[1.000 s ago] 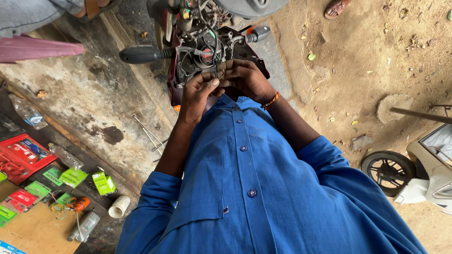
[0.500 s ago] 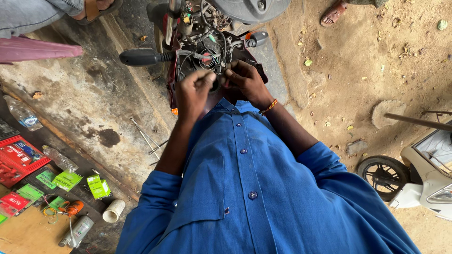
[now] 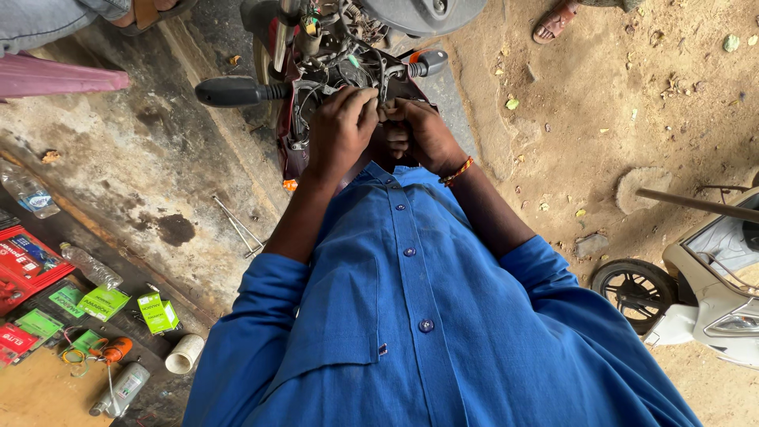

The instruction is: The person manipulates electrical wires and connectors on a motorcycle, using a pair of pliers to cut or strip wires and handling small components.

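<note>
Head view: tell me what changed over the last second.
Both hands moved little: the left hand and right hand stayed pressed together at the exposed wiring behind the scooter's handlebar, fingers shifting slightly. Whether they grip anything is hidden. The camera drifted, so the small boxes and white scooter slid in frame. Nothing was picked up or released.

Looking down over my blue shirt (image 3: 411,316), I hold my left hand (image 3: 341,126) and right hand (image 3: 419,134) together, fingers (image 3: 365,101) curled into the tangled wiring (image 3: 340,55) behind the scooter's black handlebar grip (image 3: 229,92).
</note>
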